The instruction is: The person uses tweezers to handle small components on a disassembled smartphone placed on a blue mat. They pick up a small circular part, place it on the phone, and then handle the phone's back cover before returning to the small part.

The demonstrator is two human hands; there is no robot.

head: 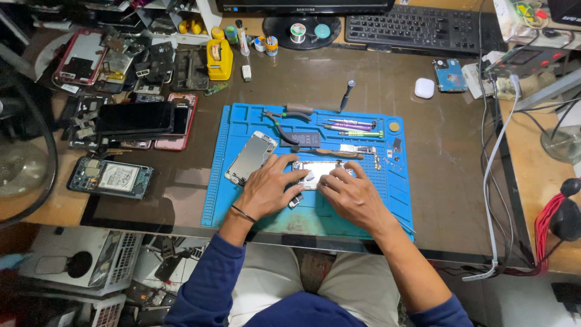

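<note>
Far out to the left of the left hand (264, 189), a stack of dark phones (136, 118) and an opened phone body (110, 177) lay on the surface (442, 181). Just beyond and left of that hand's fingers, a silver panel (250, 157) lay tilted on the blue mat (218, 175), close to the knuckles but not clearly touching them. The left hand itself rested palm down on the mat, a thin band on its wrist, its fingers bent around the left end of the phone frame (313, 171), pressing and gripping it.

The phone frame lay flat on the mat between the two hands, its long side running left to right, its middle showing pale between the fingertips. The right hand (353, 197) lay palm down on the frame's right end, fingers spread and curled over it, holding it down; whether the thumb went under the edge could not be told.

Beyond both hands, further up the mat, pliers (284, 124) lay next to a row of screwdrivers (351, 127). Well away to the right of the right hand, a white earbud case (424, 88) sat on the surface, and a keyboard (417, 27) stood at its far edge.
</note>
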